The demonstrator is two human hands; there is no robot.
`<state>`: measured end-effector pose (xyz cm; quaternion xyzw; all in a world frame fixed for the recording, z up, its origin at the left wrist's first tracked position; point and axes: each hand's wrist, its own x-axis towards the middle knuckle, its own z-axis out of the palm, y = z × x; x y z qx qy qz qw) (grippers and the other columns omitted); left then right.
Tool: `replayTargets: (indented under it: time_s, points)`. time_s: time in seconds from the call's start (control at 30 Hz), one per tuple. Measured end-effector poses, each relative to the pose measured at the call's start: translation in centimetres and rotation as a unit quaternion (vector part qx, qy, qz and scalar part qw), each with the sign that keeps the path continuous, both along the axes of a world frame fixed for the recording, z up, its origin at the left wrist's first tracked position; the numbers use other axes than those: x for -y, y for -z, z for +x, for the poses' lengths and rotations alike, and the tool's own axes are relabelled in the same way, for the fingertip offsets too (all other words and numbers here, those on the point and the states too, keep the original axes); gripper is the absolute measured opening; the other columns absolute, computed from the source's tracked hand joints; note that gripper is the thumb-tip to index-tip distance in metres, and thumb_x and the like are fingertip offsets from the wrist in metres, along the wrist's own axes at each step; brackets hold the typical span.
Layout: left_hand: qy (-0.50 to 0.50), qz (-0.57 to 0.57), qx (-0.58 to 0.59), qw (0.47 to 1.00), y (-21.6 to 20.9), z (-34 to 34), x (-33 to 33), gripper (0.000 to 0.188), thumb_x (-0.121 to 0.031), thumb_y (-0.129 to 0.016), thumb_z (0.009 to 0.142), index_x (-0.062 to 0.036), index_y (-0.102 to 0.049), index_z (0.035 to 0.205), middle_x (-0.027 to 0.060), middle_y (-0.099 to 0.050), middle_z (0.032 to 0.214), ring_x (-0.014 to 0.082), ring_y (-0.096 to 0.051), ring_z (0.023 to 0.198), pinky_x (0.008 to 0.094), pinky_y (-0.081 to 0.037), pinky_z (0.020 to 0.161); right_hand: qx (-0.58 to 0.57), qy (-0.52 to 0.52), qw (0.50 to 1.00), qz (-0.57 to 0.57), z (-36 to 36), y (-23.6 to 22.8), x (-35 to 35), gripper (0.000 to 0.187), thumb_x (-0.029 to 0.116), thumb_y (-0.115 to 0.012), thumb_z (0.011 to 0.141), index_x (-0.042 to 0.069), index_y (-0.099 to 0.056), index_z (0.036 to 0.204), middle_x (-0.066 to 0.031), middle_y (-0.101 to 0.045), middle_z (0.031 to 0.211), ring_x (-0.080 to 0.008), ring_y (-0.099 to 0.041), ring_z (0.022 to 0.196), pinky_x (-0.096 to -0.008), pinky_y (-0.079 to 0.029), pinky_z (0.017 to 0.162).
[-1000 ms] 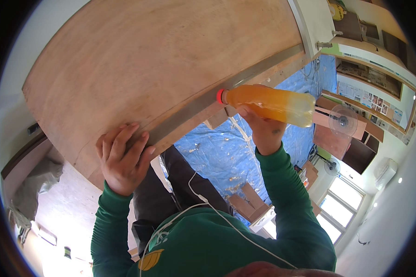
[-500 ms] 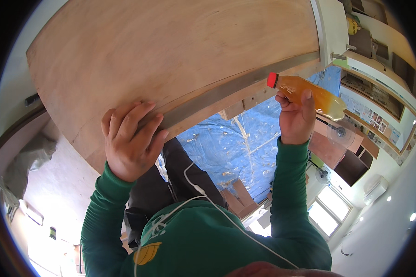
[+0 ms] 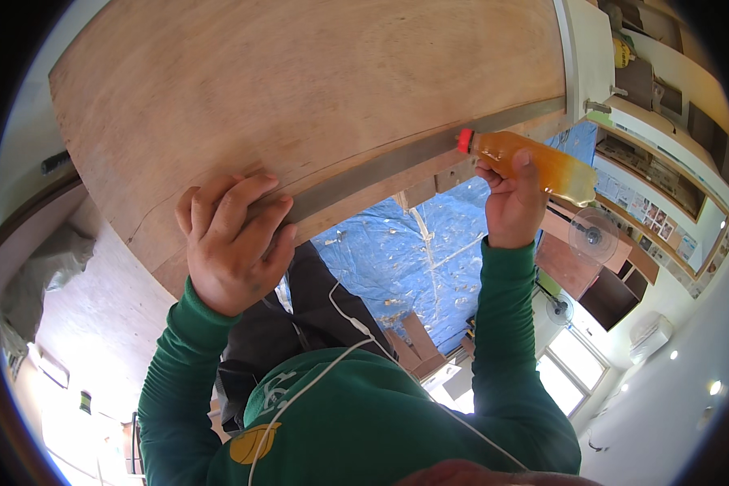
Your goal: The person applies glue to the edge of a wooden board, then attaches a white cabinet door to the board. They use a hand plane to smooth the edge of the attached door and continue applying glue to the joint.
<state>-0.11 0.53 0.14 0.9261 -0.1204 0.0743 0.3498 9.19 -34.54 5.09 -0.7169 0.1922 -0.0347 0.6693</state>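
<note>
Along the near edge of the wooden panel (image 3: 316, 89), toward its left corner, my L hand (image 3: 236, 253) rests w/ fingers spread, gripping nothing; nearer the right corner my R hand (image 3: 514, 206) is wrapped round the orange bottle (image 3: 552, 170), tilted, red cap (image 3: 465, 141) aimed at the grey strip (image 3: 364, 180) on that edge. Btwn my hands the strip runs uncovered, w/ open room below over the blue sheet (image 3: 397, 251); the white upright panel (image 3: 590, 57) bounds the right end.
</note>
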Motion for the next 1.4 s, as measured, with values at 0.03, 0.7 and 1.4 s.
replayTargets:
  time_s: [0.03, 0.7, 1.4]
  points:
    - [0.000, -0.002, 0.001, 1.000, 0.1, 0.0, 0.0, 0.034, -0.012, -0.084, 0.065, -0.0074, -0.080, 0.098, 0.0064, -0.069, 0.126, 0.0314, -0.058, 0.117, 0.0482, -0.039, 0.103, 0.005, -0.004, 0.999, -0.033, -0.2, 0.0, -0.5, 0.035, 0.024, -0.079, 0.096, 0.001, -0.066, 0.119, -0.0127, -0.075, 0.106, -0.0244, -0.075, 0.089, -0.0368, -0.064, 0.079]
    - [-0.008, -0.011, -0.005, 1.000, -0.4, 0.5, 0.1, 0.034, -0.011, -0.086, 0.063, -0.0097, -0.080, 0.097, 0.0030, -0.069, 0.122, 0.0269, -0.059, 0.115, 0.0456, -0.040, 0.101, 0.102, -0.062, 0.957, -0.266, -2.3, 0.2, -2.7, 0.036, -0.004, -0.087, 0.084, -0.004, -0.069, 0.115, -0.0107, -0.075, 0.106, -0.0176, -0.071, 0.091, -0.0312, -0.060, 0.087]
    - [-0.009, -0.008, 0.000, 1.000, -0.2, 0.4, 0.2, 0.034, -0.012, -0.085, 0.064, -0.0098, -0.080, 0.097, 0.0034, -0.069, 0.122, 0.0269, -0.059, 0.114, 0.0454, -0.039, 0.100, 0.030, -0.047, 0.946, -0.320, 0.9, -0.2, -0.2, 0.039, 0.002, -0.089, 0.084, -0.002, -0.068, 0.117, -0.0095, -0.075, 0.107, -0.0165, -0.071, 0.093, -0.0297, -0.058, 0.084]
